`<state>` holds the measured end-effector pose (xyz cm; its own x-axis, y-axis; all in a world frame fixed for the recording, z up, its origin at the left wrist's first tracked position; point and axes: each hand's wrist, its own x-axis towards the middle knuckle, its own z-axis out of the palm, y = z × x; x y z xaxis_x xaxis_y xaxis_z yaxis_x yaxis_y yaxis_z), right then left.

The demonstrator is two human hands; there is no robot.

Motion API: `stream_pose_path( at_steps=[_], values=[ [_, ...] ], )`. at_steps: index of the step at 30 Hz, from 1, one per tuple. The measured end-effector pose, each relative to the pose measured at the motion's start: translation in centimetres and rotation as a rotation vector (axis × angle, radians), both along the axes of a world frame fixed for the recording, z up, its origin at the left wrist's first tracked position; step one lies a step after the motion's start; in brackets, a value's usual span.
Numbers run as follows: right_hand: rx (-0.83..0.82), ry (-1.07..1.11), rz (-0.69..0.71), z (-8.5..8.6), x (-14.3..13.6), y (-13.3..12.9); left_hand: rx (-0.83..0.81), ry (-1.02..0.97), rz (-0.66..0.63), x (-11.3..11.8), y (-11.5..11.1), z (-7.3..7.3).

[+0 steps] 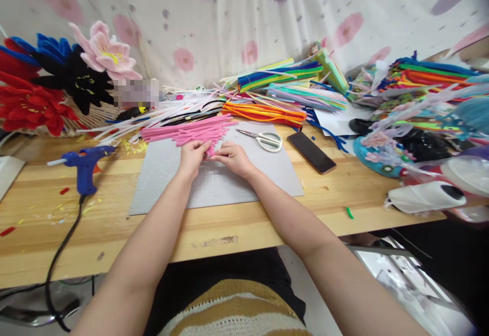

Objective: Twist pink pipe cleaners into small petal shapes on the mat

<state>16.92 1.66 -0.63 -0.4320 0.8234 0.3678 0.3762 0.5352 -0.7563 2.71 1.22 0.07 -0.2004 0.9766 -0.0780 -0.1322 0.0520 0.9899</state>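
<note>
Both hands meet over the grey cutting mat [233,186], each pinching a short pink pipe cleaner [210,151] between thumb and fingers. My left hand [193,157] is closed on its left side, and my right hand [234,159] is closed on its right side. Fingers hide much of the piece. Just beyond them, cut pink pipe cleaners [202,132] lie spread on the mat, beside a longer pink bundle [160,133]. Scissors with pale handles [267,141] rest on the mat to the right of my right hand.
A blue glue gun [87,165] stands at the left, its cord running off the front edge. A phone [311,151] lies right of the mat. Coloured pipe cleaner bundles [263,114] line the back. Fuzzy flowers [82,79] stand at the left; a white spool [426,196] lies right.
</note>
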Motion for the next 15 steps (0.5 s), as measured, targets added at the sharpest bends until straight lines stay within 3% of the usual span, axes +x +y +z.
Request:
stream_pose_path(
  at_steps=[5,11,15],
  values=[
    [0.004,0.023,0.010,0.0,-0.1,0.0,-0.039,0.006,0.023,0.2,0.1,0.0],
    [-0.124,0.110,0.002,-0.5,0.0,0.3,-0.063,-0.040,-0.140,-0.7,-0.3,0.5],
    [-0.204,0.153,-0.004,-0.7,-0.1,0.3,-0.006,0.060,-0.146,-0.5,-0.3,0.2]
  ],
)
